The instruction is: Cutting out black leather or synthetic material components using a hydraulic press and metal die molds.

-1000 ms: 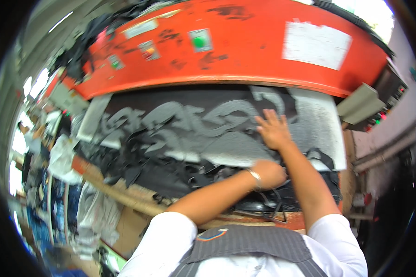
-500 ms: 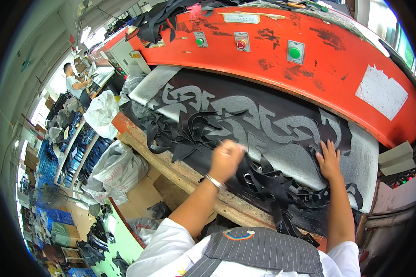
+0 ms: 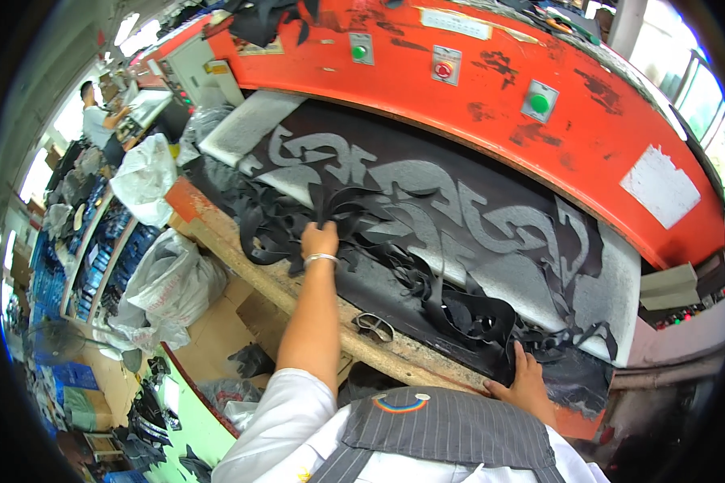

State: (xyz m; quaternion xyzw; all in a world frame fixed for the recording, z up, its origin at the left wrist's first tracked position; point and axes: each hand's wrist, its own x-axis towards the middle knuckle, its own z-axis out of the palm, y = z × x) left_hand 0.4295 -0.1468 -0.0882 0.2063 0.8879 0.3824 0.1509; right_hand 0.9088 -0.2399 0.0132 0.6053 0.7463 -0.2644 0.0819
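Observation:
A black leather-like sheet (image 3: 379, 141) with curved shapes cut out of it lies on the pale grey cutting bed (image 3: 254, 133). Along its near side is a tangle of black offcuts (image 3: 270, 217). My left hand (image 3: 321, 240), with a light bracelet at the wrist, is closed on these offcuts; its fingertips are partly hidden among them. Further right, a heap of looped black strips (image 3: 475, 318) hangs toward the near edge. My right hand (image 3: 528, 385) rests there with thumb and fingers apart, its fingertips against the strips.
Behind the bed runs a red machine beam (image 3: 491, 64) with green and red buttons. A worn wooden ledge (image 3: 403, 362) borders the near side, with a small dark loop (image 3: 374, 326) on it. White plastic bags (image 3: 173, 278) stand at left; a person (image 3: 101, 121) works beyond them.
My left hand has moved left and away from me onto the offcuts. My right hand has left the cut sheet and come back to the near edge. The looped strips now lie closer to it.

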